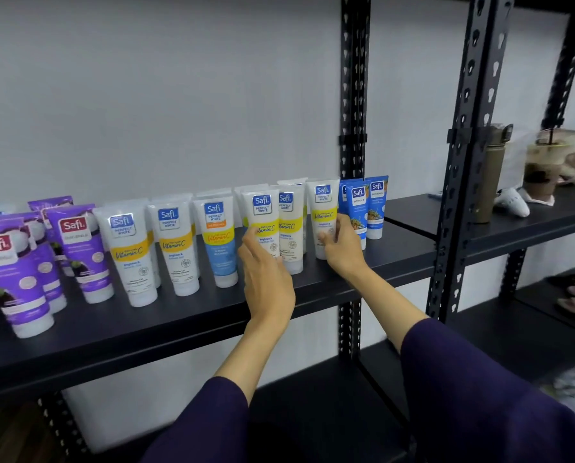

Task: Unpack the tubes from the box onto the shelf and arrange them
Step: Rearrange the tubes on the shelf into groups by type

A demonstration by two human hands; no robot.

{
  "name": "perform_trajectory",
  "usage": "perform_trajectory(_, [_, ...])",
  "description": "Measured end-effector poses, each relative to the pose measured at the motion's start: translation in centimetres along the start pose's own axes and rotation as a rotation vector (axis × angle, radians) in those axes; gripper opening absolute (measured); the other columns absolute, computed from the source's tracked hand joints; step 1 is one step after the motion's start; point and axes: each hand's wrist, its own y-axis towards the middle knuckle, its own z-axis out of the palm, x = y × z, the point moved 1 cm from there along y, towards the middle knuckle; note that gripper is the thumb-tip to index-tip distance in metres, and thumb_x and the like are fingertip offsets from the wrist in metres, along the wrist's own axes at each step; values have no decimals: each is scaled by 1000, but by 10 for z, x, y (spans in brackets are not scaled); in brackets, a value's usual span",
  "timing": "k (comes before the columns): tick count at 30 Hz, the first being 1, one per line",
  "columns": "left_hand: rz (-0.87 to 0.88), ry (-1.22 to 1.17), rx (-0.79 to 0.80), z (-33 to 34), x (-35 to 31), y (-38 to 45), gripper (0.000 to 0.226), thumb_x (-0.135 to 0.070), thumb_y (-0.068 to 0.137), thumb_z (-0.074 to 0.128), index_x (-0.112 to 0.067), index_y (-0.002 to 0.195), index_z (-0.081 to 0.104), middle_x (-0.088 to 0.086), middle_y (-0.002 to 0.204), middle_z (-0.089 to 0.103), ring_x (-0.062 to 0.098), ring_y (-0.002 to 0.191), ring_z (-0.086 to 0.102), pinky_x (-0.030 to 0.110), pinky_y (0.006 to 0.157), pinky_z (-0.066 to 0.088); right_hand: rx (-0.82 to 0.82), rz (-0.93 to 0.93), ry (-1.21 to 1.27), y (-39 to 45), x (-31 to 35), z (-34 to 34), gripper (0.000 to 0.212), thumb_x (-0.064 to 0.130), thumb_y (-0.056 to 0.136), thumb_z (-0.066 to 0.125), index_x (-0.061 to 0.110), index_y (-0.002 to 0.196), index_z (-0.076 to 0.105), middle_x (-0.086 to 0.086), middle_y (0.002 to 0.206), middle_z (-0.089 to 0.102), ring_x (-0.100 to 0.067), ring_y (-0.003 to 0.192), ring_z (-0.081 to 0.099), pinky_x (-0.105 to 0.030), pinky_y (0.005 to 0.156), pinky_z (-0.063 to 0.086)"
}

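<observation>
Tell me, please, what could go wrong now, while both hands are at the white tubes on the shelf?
1. The tubes stand on their caps, packed close. The left hand on one white tube could tip its neighbour, and a row might topple.
2. The right hand holds another white tube right beside the blue tubes; a nudge may knock those over.
3. The front tubes stand near the shelf edge and could fall off.

the left hand [267, 279] covers the lower half of 1 white tube [262, 217]. purple tubes [10, 272] run off the left edge. the iced drink cup [543, 168] is blurred.
</observation>
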Motion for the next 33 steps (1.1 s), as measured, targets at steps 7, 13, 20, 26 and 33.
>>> perform_trajectory(7, [-24, -15, 74, 0, 0, 6, 77, -7, 92, 56, -20, 148, 5, 5, 142, 38, 23, 123, 48, 39, 89, 47, -68, 35, -218, 0, -12, 1, 48, 17, 80, 75, 6, 118, 48, -12, 120, 60, -26, 112, 58, -36, 89, 51])
perform_trajectory(13, [-33, -22, 75, 2, 5, 8, 72, -11, 91, 59, -20, 146, 14, 2, 142, 38, 19, 125, 47, 37, 93, 47, -58, 76, -375, 7, -7, 9, 42, 15, 86, 68, -1, 119, 49, -18, 125, 56, -32, 118, 54, -35, 90, 48])
perform_trajectory(20, [-15, -9, 62, 3, 7, 8, 70, -11, 92, 59, -18, 146, 15, 2, 144, 36, 18, 128, 44, 36, 95, 46, -9, 120, -402, 20, -9, 15, 42, 7, 90, 60, -4, 125, 41, -22, 133, 49, -35, 125, 47, -39, 99, 43])
perform_trajectory(26, [-23, 2, 64, 3, 7, 8, 71, -12, 92, 59, -19, 146, 14, 2, 144, 36, 18, 127, 45, 34, 94, 46, 28, 157, -396, 22, -8, 12, 40, 7, 91, 58, -7, 126, 43, -24, 132, 49, -36, 123, 48, -37, 97, 43])
perform_trajectory(33, [-14, -8, 71, 0, 8, 7, 72, -12, 91, 60, -19, 146, 16, 6, 139, 40, 21, 123, 49, 33, 89, 47, -69, 70, -279, -6, -3, 4, 32, 3, 91, 57, 0, 121, 50, -17, 126, 56, -30, 118, 53, -33, 95, 46])
